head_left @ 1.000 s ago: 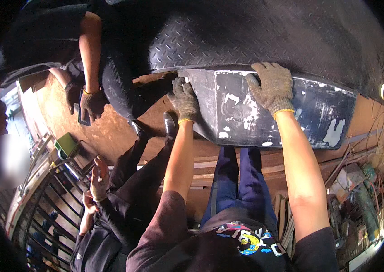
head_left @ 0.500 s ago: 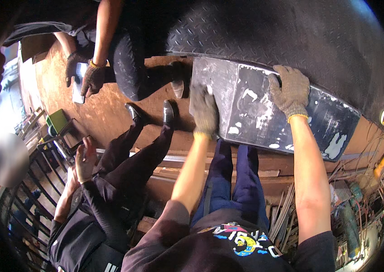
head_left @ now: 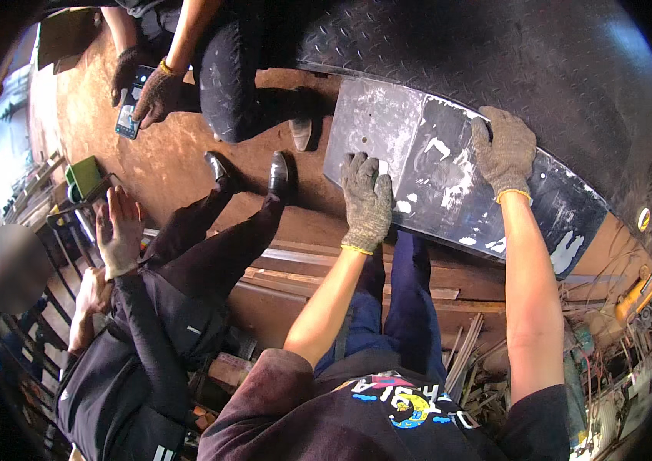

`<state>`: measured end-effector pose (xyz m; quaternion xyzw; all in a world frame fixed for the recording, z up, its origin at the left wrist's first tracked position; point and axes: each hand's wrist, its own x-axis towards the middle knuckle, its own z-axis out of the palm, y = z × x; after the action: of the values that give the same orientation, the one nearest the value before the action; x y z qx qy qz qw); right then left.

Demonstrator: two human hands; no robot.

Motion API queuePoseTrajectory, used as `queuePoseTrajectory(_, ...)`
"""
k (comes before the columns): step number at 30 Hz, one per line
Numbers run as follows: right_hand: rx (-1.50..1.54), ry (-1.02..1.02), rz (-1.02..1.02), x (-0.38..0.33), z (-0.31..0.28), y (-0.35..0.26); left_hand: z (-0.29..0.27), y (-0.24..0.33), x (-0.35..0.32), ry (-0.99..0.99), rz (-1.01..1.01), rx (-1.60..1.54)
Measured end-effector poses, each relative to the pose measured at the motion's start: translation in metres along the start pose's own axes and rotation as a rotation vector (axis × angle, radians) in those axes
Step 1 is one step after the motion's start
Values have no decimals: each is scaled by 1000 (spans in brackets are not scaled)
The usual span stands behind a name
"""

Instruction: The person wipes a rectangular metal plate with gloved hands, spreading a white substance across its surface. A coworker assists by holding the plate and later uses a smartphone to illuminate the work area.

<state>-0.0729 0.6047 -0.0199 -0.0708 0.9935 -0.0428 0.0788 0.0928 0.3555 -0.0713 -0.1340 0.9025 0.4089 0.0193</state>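
Note:
A long dark panel (head_left: 468, 184) with scuffed, pale grey and white patches lies before me, bent along a crease between its lighter left section and darker right section. My left hand (head_left: 367, 201), in a grey-brown knit glove, rests on the near edge of the lighter section with fingers spread. A pale patch shows beside its fingertips; I cannot tell if it is a loose piece or part of the surface. Gloved likewise, my right hand (head_left: 506, 150) lies over the panel's far edge, thumb apart from the fingers, palm hidden.
Dark diamond-tread plate (head_left: 449, 46) borders the panel's far side. At upper left, a co-worker's gloved hands hold a phone (head_left: 131, 107). Another person (head_left: 141, 307) sits at left, one hand raised. Rods and cables (head_left: 603, 346) clutter the right, near a yellow tool (head_left: 637, 296).
My left hand, blurred before, has moved to the right over the lighter section and now shows sharply. My right hand stays at the far edge. The view has shifted slightly.

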Motion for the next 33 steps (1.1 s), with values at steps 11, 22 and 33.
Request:
queuePoseTrajectory(11, -11, -46, 0, -12, 3, 2, 6, -10, 12, 10, 127, 0)
queuePoseTrajectory(22, 11, -47, 5, -2, 1, 0, -5, -25, 31, 13, -13, -51)
queuePoseTrajectory(33, 28, -17, 13, -5, 0, -10, -11, -62, 82, 68, -116, -30)
